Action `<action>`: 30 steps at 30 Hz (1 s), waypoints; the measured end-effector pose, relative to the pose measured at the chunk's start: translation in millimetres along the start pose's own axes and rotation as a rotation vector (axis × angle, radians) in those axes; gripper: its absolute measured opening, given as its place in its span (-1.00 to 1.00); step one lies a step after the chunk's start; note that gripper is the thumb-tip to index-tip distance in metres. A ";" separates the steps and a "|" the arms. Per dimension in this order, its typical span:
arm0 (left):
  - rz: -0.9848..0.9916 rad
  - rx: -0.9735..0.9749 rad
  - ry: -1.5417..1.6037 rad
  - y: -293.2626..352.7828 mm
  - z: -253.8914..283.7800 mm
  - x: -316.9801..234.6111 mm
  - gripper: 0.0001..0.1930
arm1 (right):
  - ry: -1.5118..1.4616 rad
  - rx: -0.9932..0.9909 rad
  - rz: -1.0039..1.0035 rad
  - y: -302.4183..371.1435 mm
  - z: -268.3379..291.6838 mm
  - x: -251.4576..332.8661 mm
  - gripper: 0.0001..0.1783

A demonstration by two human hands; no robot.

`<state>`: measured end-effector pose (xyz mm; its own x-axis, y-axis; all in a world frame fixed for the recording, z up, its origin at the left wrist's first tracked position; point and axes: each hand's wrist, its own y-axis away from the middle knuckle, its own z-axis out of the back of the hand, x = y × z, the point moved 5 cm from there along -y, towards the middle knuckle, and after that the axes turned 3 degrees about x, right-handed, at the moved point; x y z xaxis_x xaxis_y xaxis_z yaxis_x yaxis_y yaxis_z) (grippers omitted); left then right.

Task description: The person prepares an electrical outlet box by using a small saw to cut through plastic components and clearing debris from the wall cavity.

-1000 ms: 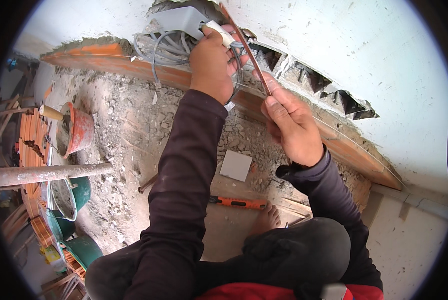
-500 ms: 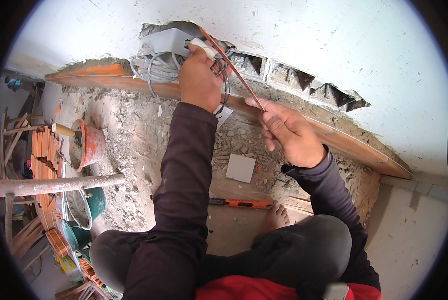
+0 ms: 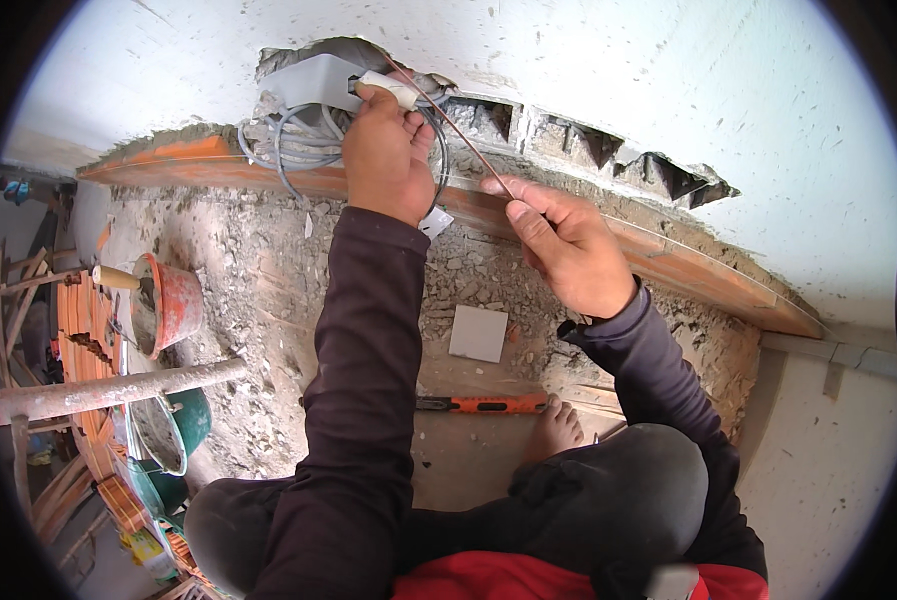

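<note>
My left hand (image 3: 390, 155) is closed on a short white tube (image 3: 392, 89) at the broken-out hole in the wall. Beside the tube is a pale grey-white box (image 3: 313, 82) set in the hole, with coiled grey cables (image 3: 293, 145) hanging under it. A dark cable loops down past my left fingers. My right hand (image 3: 573, 250) pinches the lower end of a thin reddish-brown strip (image 3: 460, 132). The strip slants up to the left, passing across the tube's end, and its upper tip reaches the hole's edge.
Broken openings (image 3: 598, 150) run along the wall above an orange brick ledge (image 3: 688, 260). A square white tile (image 3: 478, 333) and an orange-black level (image 3: 483, 404) lie on the rubble-strewn floor. At left stand a red bucket (image 3: 176, 305), a green bucket (image 3: 193, 418) and a wooden pole (image 3: 118, 392).
Both hands have shifted slightly left in the picture, as has the whole scene near the wall. The strip now shows its narrow edge more. Both hands keep their holds.
</note>
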<state>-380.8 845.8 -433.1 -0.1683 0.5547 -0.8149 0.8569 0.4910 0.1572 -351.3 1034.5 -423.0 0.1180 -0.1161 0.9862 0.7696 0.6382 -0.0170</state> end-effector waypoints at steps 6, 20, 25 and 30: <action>0.014 -0.034 -0.015 4.4 -2.6 -2.4 -0.77 | 0.013 -0.006 0.012 -1.6 0.3 5.8 -0.69; -0.038 -0.019 -0.056 -0.3 -1.3 0.1 -0.76 | 0.722 -0.235 0.335 -14.2 -9.6 27.4 -0.42; -0.049 -0.028 -0.005 -1.1 -1.3 1.5 -0.76 | 0.767 -0.200 0.346 -17.5 -12.9 29.8 -0.38; -0.060 -0.029 0.003 -0.4 -5.3 0.4 -0.74 | 0.736 -0.187 0.304 -19.5 -11.4 27.2 -0.38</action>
<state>-383.8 849.5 -430.5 -0.2204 0.5253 -0.8219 0.8308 0.5426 0.1240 -355.9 1010.2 -397.7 0.6704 -0.4699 0.5743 0.7217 0.5926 -0.3577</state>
